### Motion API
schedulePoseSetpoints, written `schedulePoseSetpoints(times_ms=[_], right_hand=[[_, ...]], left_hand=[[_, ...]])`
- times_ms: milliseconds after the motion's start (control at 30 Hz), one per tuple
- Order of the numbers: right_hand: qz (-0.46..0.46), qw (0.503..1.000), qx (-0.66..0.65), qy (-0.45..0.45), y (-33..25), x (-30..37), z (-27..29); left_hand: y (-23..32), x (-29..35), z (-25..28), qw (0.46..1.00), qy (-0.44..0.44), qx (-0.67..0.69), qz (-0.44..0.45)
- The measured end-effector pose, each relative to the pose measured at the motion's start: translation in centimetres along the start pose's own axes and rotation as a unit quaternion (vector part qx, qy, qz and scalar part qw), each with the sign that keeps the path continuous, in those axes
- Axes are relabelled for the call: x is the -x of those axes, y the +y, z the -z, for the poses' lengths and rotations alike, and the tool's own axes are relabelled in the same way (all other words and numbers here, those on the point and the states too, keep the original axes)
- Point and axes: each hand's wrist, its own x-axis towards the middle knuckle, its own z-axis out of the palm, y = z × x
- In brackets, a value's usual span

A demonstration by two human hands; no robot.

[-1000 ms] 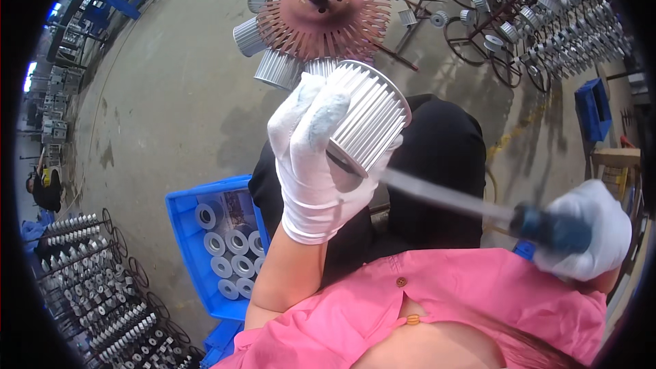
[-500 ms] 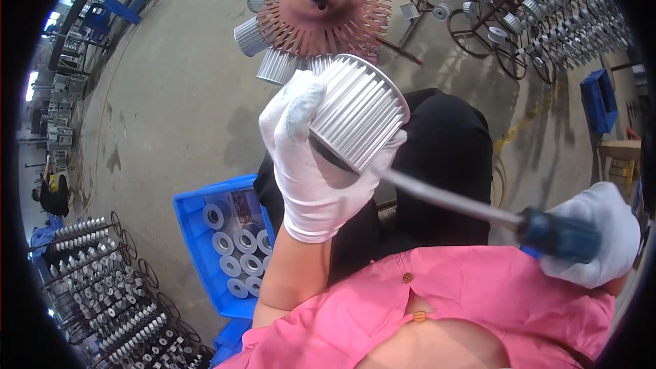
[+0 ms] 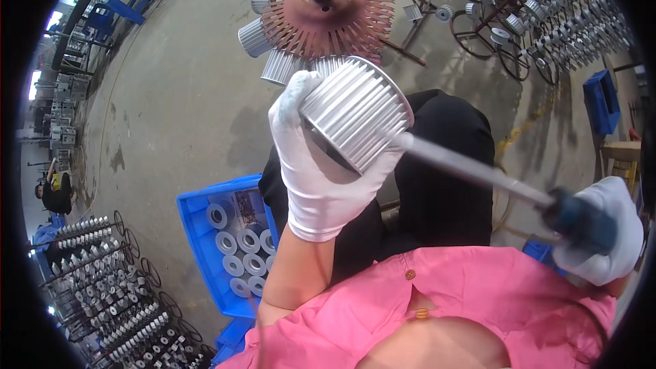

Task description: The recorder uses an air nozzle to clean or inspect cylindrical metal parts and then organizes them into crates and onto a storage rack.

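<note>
My white-gloved left hand (image 3: pixel 304 143) grips a silvery toothed pulley (image 3: pixel 362 113), tilted, with a rim along its upper right side. Part of the hand is behind the pulley. In my right hand (image 3: pixel 608 232), also gloved in white, is a dark blue-green handle with a long metal shaft (image 3: pixel 478 171), like a screwdriver; motion blurs it. The shaft's tip is close to the pulley's lower right teeth; whether it touches I cannot tell. Just beyond the pulley stands a round reddish slotted rack (image 3: pixel 328 14), with several similar pulleys (image 3: pixel 255 37) at its left and near edge.
A blue crate (image 3: pixel 198 232) with several grey rings (image 3: pixel 248 240) is at my left. Racks of metal parts stand at the lower left (image 3: pixel 109 287) and upper right (image 3: pixel 540 20). A blue bin (image 3: pixel 601 102) lies far right. Another person (image 3: pixel 55 191) is at the far left.
My right hand has moved slightly right and down with the screwdriver-like tool, and the shaft's tip has shifted right and up along the pulley. The left hand keeps hold of the pulley.
</note>
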Motion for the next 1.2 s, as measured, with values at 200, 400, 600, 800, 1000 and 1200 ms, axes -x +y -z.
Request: schedulePoseSetpoints(times_ms=[200, 400, 600, 800, 1000, 1200], right_hand=[[-0.040, 0.992, -0.095, 0.073, -0.3, 0.4, -0.1], [-0.104, 0.990, -0.053, 0.082, -0.3, 0.8, 0.0], [-0.059, 0.995, -0.012, 0.082, 0.9, 1.0, -0.2], [-0.033, 0.996, -0.013, 0.086, 1.0, 1.0, -0.4], [-0.039, 0.999, 0.013, 0.018, -0.1, 0.5, 0.1], [-0.056, 0.996, -0.021, 0.072, 0.1, 0.5, -0.5]], left_hand=[[0.7, -0.5, 0.1, 0.999, -0.031, -0.006, -0.026], [1.6, -0.8, 0.1, 0.958, -0.028, 0.234, 0.162], [1.7, -1.4, 1.1, 0.861, -0.004, 0.401, 0.311], [0.7, -1.1, 1.7, 0.754, 0.007, 0.543, 0.370], [0.0, -2.0, 1.8, 0.683, 0.013, 0.616, 0.392], [-0.8, -1.2, 1.6, 0.683, -0.001, 0.647, 0.338]])
